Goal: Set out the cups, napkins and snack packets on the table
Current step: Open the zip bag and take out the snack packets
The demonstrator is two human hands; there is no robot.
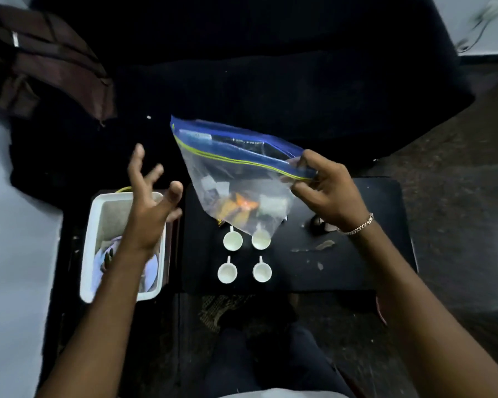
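While the right hand (322, 193) pinches the blue zip edge of a clear plastic bag (236, 179) holding snack packets above the black surface (357, 254), the left hand (153, 202) hovers empty, fingers (140, 156) spread, over a white tub (98, 225). Four small white cups (243, 255) sit below the bag.

We observe both forearms bare and extended forward over the bench (371, 254). Our right hand (325, 191) is raised above the bench's far half, its grip pinched with thumb and fingertips on the zip-seal corner of a clear bag (236, 179); a chain bracelet (357, 228) circles that wrist. Our left hand (153, 199) hovers off the bench's left edge, palm turned inward, fingers spread and empty, slightly blurred.
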